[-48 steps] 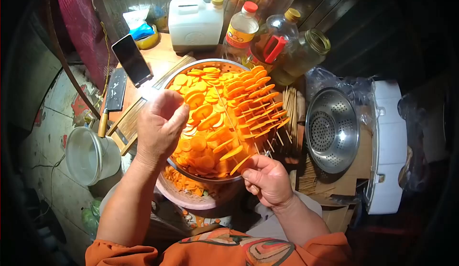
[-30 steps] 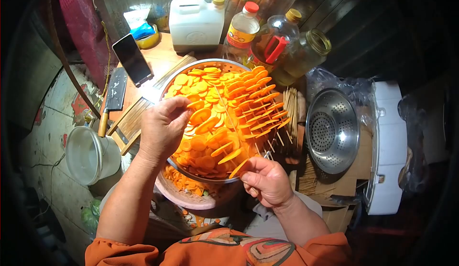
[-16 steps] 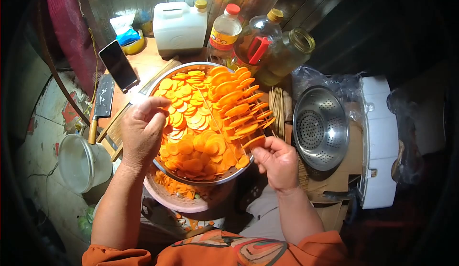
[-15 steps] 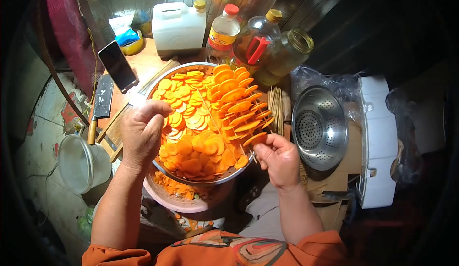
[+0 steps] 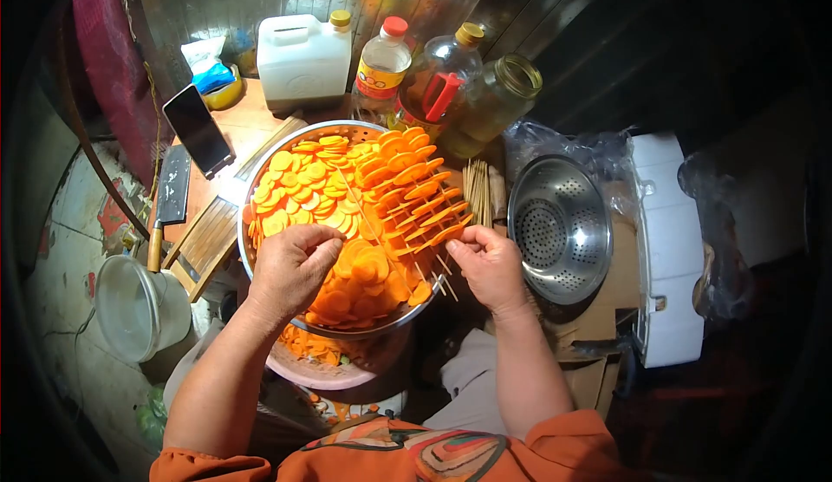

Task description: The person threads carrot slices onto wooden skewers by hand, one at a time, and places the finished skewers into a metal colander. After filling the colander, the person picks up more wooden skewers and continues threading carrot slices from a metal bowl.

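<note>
A: Nearest item?
B: A pink basin [image 5: 334, 383], partly under the near side of the large perforated bowl [image 5: 361, 128], containing orange pieces.
A: Condition of the hands?
B: Left hand [image 5: 296, 267]: over the bowl's near-left part, thumb and forefinger together; cannot tell whether anything is between them. Right hand [image 5: 487, 265]: at the bowl's right edge, fingertips clamped on the skewered slices [image 5: 422, 203] at their near-right end.
A: Bowl contents?
B: Loose orange slices [image 5: 299, 189]; the skewered slices lie over its right side.
A: Items flanking the bowl?
B: Left, a wooden slicer [image 5: 206, 241] and a cleaver [image 5: 174, 185]. Right, a steel colander [image 5: 560, 231], with thin sticks [image 5: 476, 192] between.
A: Far side?
B: A propped phone [image 5: 198, 127], far-left; beyond the bowl, a white jug [image 5: 303, 64] and a red-capped bottle [image 5: 382, 70], both upright.
</note>
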A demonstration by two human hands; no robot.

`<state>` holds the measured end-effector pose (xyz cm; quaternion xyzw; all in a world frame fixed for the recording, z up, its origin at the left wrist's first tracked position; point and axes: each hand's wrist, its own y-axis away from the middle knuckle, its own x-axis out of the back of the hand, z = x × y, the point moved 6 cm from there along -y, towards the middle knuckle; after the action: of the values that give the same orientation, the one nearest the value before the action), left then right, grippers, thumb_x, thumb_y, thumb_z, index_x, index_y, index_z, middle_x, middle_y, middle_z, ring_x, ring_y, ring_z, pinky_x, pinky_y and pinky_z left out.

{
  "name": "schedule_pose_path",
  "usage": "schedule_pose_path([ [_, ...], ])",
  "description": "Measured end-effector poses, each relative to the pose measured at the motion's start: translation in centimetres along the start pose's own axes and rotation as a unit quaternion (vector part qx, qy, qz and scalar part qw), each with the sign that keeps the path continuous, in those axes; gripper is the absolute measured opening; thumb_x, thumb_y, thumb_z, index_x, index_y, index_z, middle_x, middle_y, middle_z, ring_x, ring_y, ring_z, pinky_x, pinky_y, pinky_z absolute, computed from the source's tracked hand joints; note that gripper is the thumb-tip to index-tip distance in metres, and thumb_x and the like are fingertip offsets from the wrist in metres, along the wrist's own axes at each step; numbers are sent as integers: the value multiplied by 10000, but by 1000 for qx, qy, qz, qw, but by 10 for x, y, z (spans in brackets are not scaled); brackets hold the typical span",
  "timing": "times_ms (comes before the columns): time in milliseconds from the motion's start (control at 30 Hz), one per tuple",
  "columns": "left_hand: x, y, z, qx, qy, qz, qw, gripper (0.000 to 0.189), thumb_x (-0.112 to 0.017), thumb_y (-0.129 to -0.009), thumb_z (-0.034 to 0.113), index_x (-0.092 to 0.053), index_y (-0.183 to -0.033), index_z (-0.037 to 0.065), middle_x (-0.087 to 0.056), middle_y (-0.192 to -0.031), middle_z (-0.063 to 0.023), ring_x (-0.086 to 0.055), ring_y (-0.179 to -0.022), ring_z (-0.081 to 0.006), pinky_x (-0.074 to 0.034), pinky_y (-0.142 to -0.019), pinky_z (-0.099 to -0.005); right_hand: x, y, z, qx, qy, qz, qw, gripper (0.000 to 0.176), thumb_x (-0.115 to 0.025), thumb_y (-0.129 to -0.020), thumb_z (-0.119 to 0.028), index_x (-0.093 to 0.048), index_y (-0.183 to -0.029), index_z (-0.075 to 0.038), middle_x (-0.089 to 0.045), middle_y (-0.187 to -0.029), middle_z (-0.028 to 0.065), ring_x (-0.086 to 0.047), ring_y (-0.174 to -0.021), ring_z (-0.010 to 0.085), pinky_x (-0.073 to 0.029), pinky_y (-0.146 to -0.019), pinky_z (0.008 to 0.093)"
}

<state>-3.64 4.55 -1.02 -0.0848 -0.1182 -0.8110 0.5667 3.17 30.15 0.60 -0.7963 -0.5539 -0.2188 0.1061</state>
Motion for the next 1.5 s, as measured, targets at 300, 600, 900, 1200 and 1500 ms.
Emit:
schedule_pose_path([
  [300, -11, 3, 9, -17, -96, -34, 995, 174, -625, -783, 151, -682, -897, 32, -667, -806, -134, -648, -687, -230, -516, -671, -322, -7, 9, 10, -52, 158, -59, 984, 248, -716, -746, -182, -624, -863, 15, -616, -654, 36, -566, -582, 89, -458, -549, 248],
  [600, -13, 4, 15, -25, -52, -38, 998, 169, -609, -784, 101, -666, -915, 12, -674, -822, -109, -640, -685, -186, -511, -666, -293, -26, 13, 21, -185, -75, -151, 968, 185, -571, -887, -191, -604, -938, -17, -587, -731, 25, -509, -461, 64, -383, -425, 178],
  [900, -16, 4, 24, -25, 46, -34, 998, 123, -592, -800, 24, -637, -896, -40, -641, -767, -72, -614, -684, -112, -488, -638, -229, 12, 27, 0, -162, -264, -114, 944, 219, -506, -912, -182, -597, -963, 11, -600, -725, 28, -551, -466, 90, -387, -407, 193],
  [1200, -29, 5, 33, -8, 8, -60, 998, 106, -565, -806, -8, -620, -888, -46, -640, -780, -62, -608, -703, -108, -493, -660, -229, 161, 15, 78, -198, -215, 68, 954, 192, -568, -893, -221, -611, -998, -66, -581, -771, 5, -542, -540, 73, -411, -478, 190],
  [1500, -46, 7, 30, -28, -120, -71, 990, 118, -565, -759, -52, -621, -859, -25, -618, -812, -71, -605, -729, -126, -489, -669, -238, 202, 7, 226, -356, -128, 115, 919, 174, -514, -919, -145, -604, -1018, -34, -594, -783, 27, -522, -550, 96, -372, -456, 213],
])
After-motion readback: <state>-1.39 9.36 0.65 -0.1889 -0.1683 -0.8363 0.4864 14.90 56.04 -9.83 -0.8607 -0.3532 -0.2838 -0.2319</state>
